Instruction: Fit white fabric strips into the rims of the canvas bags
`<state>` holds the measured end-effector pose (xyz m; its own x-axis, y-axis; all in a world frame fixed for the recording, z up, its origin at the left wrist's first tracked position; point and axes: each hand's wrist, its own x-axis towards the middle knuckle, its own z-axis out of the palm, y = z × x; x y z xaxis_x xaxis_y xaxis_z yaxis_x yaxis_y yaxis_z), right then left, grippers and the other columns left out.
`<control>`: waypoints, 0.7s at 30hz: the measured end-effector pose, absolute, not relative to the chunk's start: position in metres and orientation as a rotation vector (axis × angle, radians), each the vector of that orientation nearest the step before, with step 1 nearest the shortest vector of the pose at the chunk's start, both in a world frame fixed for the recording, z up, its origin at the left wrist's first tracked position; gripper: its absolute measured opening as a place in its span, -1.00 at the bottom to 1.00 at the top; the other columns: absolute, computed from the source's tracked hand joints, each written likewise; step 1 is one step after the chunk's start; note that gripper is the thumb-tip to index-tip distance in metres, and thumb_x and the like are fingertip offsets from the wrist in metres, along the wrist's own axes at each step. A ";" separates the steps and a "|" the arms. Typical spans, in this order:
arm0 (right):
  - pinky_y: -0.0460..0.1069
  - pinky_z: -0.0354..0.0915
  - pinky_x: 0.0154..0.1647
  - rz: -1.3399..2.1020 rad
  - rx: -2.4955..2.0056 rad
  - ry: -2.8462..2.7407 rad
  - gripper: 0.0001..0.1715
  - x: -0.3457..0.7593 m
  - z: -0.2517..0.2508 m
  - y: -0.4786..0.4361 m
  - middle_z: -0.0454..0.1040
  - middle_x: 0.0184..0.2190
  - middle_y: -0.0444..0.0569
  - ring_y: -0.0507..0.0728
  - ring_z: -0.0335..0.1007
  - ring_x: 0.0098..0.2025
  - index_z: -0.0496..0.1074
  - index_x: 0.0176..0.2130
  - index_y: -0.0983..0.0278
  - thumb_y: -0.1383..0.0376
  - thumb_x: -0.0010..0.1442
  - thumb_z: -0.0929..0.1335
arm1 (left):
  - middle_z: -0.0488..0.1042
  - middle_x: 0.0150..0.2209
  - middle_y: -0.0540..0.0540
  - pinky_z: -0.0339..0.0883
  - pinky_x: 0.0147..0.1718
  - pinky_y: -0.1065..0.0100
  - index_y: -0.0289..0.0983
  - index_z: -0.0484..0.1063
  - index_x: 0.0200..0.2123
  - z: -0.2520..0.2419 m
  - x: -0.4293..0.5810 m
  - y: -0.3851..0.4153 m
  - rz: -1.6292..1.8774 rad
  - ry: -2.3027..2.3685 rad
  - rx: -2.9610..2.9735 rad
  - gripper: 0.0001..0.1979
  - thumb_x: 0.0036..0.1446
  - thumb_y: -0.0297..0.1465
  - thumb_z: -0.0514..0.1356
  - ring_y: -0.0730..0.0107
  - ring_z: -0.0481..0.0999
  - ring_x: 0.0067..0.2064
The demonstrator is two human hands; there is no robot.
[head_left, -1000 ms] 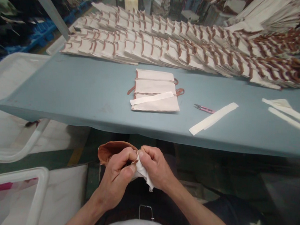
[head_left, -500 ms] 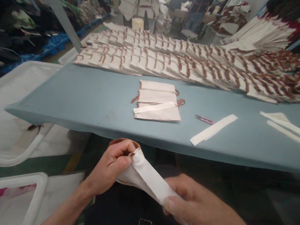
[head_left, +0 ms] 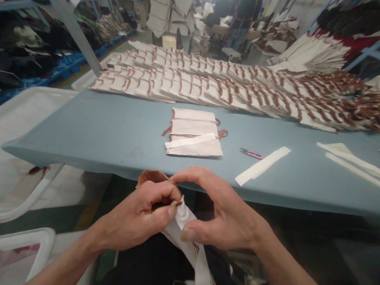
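Blue desk [head_left: 115, 135] ahead, brown-edged white cloth [head_left: 184, 215] on my side of its near edge, pinched in my left hand [head_left: 140, 213], right hand [head_left: 220, 212] at it, thumb and fingers apart.

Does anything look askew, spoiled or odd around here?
Nothing looks plainly damaged. A white strip lies slantwise across the cream cloth pieces, whose edges run straighter. A faint smudge marks the blue table to their left, at odds with its plain surface. The cloth pinched in the left hand looks bunched, probably from handling.
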<state>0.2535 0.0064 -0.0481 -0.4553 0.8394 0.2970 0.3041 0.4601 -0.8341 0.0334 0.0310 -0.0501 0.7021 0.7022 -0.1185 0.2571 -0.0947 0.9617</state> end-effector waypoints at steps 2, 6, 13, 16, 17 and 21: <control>0.13 0.30 0.12 0.955 -0.844 -2.039 -0.47 0.247 -0.049 0.019 0.58 -0.10 0.05 0.21 0.48 -0.04 0.46 -0.02 0.26 -0.07 0.25 0.47 | 0.28 -0.51 0.08 0.13 -0.50 0.44 -0.22 0.30 -0.45 -0.046 0.031 0.029 0.436 0.769 1.710 -0.84 0.20 -0.37 0.10 0.44 0.24 -0.48; 0.12 0.24 0.07 0.937 -0.822 -2.153 -0.47 0.244 -0.052 0.029 0.37 -0.48 -0.18 0.09 0.30 -0.36 0.38 -0.39 0.22 -0.15 0.24 0.45 | 0.30 -0.50 0.10 0.12 -0.49 0.48 -0.23 0.31 -0.45 -0.044 0.026 0.027 0.444 0.774 1.736 -0.81 0.24 -0.39 0.10 0.48 0.23 -0.47; -0.04 0.07 -0.39 1.109 -0.868 -2.128 -0.48 0.242 -0.053 0.024 0.22 -0.57 -0.22 0.02 0.12 -0.49 0.21 -0.49 0.21 0.03 0.42 0.33 | 0.22 -0.50 0.11 0.09 -0.49 0.48 -0.24 0.28 -0.46 -0.052 0.025 0.031 0.482 0.771 1.712 -0.81 0.23 -0.38 0.13 0.50 0.18 -0.47; -0.05 0.04 -0.42 1.096 -0.893 -2.132 -0.61 0.241 -0.056 0.018 0.23 -0.53 -0.21 0.01 0.11 -0.50 0.20 -0.44 0.21 0.22 0.45 0.27 | 0.21 -0.48 0.11 0.07 -0.52 0.48 -0.23 0.25 -0.44 -0.058 0.025 0.032 0.470 0.773 1.581 -0.79 0.24 -0.31 0.13 0.50 0.17 -0.47; -0.05 0.03 -0.41 1.043 -0.905 -2.160 -0.63 0.241 -0.057 0.016 0.24 -0.52 -0.20 0.02 0.10 -0.49 0.19 -0.43 0.20 0.25 0.45 0.25 | 0.20 -0.49 0.11 0.06 -0.53 0.49 -0.23 0.24 -0.44 -0.060 0.025 0.033 0.468 0.768 1.538 -0.79 0.23 -0.30 0.12 0.51 0.15 -0.48; -0.04 0.07 -0.37 1.021 -0.972 -2.196 -0.67 0.243 -0.057 0.010 0.25 -0.48 -0.17 0.04 0.12 -0.45 0.18 -0.38 0.19 0.25 0.48 0.18 | 0.18 -0.51 0.13 0.03 -0.56 0.49 -0.23 0.22 -0.45 -0.065 0.026 0.034 0.463 0.745 1.507 -0.78 0.21 -0.29 0.13 0.51 0.12 -0.50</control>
<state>0.2427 0.0100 -0.0573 -0.6030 0.7824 0.1557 0.3853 0.4566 -0.8019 0.0259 0.0340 -0.0649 0.7033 0.6946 -0.1514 0.1711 0.0414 0.9844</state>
